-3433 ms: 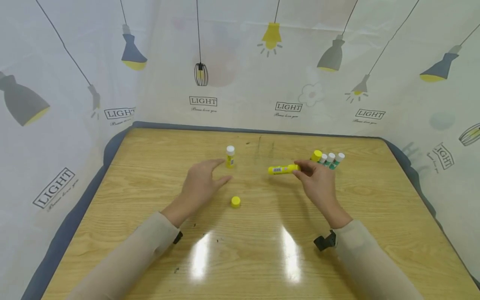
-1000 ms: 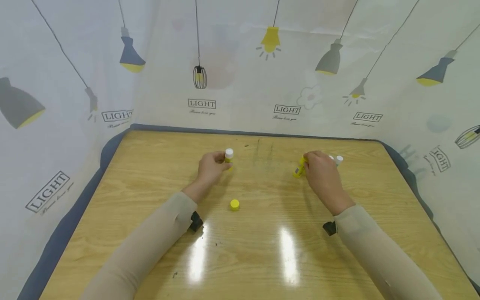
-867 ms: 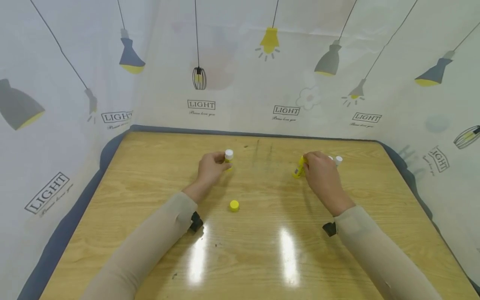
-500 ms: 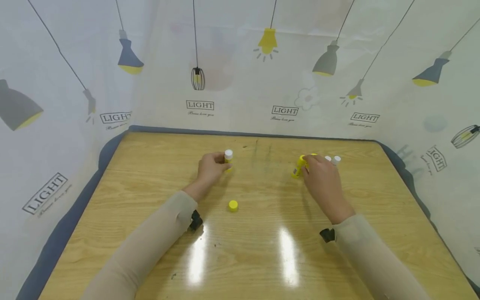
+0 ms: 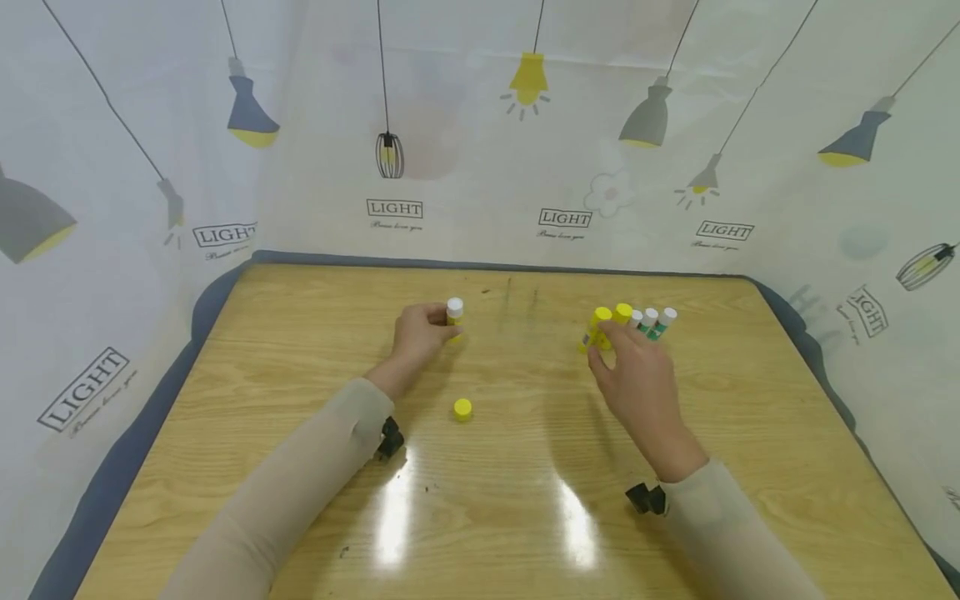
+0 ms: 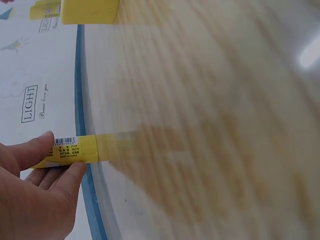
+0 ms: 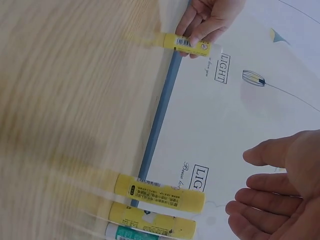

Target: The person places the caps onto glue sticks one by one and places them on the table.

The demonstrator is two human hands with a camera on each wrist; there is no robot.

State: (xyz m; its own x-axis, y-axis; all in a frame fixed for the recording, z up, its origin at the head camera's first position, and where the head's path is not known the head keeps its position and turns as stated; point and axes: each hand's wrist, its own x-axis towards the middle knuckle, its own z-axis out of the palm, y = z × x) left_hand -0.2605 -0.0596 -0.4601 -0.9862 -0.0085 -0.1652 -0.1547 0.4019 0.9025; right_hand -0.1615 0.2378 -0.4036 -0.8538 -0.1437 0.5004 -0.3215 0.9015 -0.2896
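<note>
My left hand [image 5: 420,337] grips an upright yellow glue stick [image 6: 85,150] with a white top [image 5: 455,307], thumb on one side and fingers on the other. Its foot appears to stand on the table. On the right, my right hand [image 5: 641,371] is beside a yellow-capped glue stick [image 5: 602,315] standing upright. The right wrist view shows that hand's fingers [image 7: 265,205] loosely bent, apart from the glue sticks and holding nothing. A second yellow glue stick [image 7: 152,222] stands right behind the first. A loose yellow cap [image 5: 462,410] sits on the table between my hands.
Several green glue sticks with white caps [image 5: 651,317] continue the row at the back right, partly hidden by my right hand. The wooden table [image 5: 495,500] ends at a blue-edged backdrop [image 5: 495,268] with printed lamps.
The right hand brought its yellow glue stick, earlier held lying sideways, upright to the row's end and let it go. The left hand, first open beside the white-topped glue stick, has taken hold of it.
</note>
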